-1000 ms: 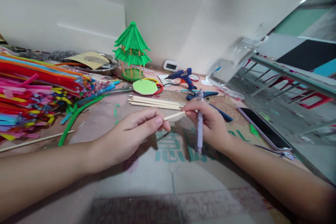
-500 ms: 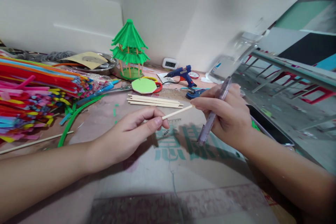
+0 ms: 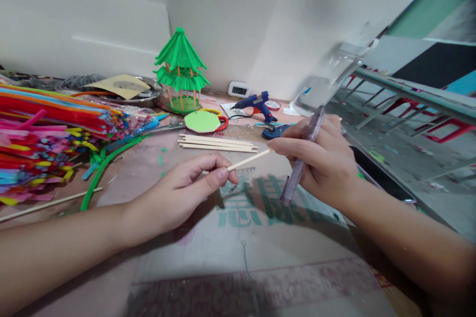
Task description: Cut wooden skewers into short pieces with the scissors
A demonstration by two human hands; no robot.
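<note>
Between thumb and fingers, my left hand [image 3: 197,178] pinches one end of a short wooden stick [image 3: 248,160], which slants up to the right. My right hand [image 3: 323,153] is closed round a greyish-purple pen [image 3: 302,166], with its fingertips at the stick's far end; whether they grip the stick too is hard to tell. Just beyond the hands lie several similar wooden sticks [image 3: 217,143] side by side. Behind these rests a light-green octagonal piece [image 3: 202,121], over part of a pair of scissors [image 3: 222,123] with red and yellow handles.
A green pavilion model [image 3: 181,72] stands at the back, near a small digital clock [image 3: 238,89] and a blue glue gun [image 3: 256,104]. Bundles of coloured pipe cleaners [image 3: 44,133] fill the left side. A phone [image 3: 379,173] lies at the right, below a clear plastic bottle [image 3: 327,79].
The whole view has shifted slightly, so everything sits a little further left. Both hands keep the same grip on the stick and pen.
</note>
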